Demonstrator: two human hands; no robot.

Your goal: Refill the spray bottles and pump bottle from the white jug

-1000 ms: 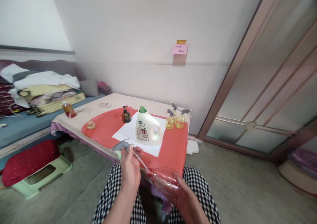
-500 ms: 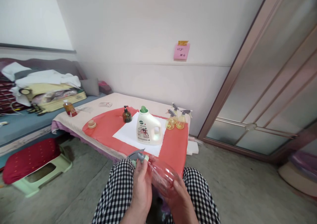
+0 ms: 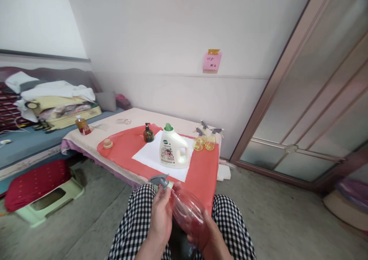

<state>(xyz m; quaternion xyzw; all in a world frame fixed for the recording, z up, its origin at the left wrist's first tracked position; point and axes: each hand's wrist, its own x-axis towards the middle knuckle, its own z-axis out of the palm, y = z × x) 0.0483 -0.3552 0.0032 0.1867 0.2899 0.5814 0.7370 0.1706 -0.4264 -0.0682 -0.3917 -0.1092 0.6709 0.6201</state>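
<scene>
Between my knees I hold a clear, reddish-looking spray bottle (image 3: 188, 206) on its side, its grey trigger head (image 3: 160, 180) pointing to the left. My left hand (image 3: 161, 210) is closed around its neck, by the pale collar. At the other end, the fingers of my right hand (image 3: 209, 231) wrap the bottle's base. Just beyond, a white detergent jug (image 3: 172, 149) stands upright on a white cloth (image 3: 146, 152), with green showing in its mouth. Several yellow spray bottles (image 3: 209, 141) with grey heads are grouped at the table's right end. A dark pump bottle (image 3: 148, 134) stands left of the jug.
A red sheet (image 3: 122, 152) covers part of the table. On it lies a beige round item (image 3: 107, 143). An amber bottle (image 3: 82, 126) stands at the table's left end. A red-covered stool (image 3: 37, 183) is at left, a glass-panelled door (image 3: 290, 149) at right. A pink note (image 3: 212, 61) hangs on the wall.
The spray bottle has turned slightly in my hands, and its trigger head shows more side-on. My right hand has shifted a little around the base. The view has moved slightly.
</scene>
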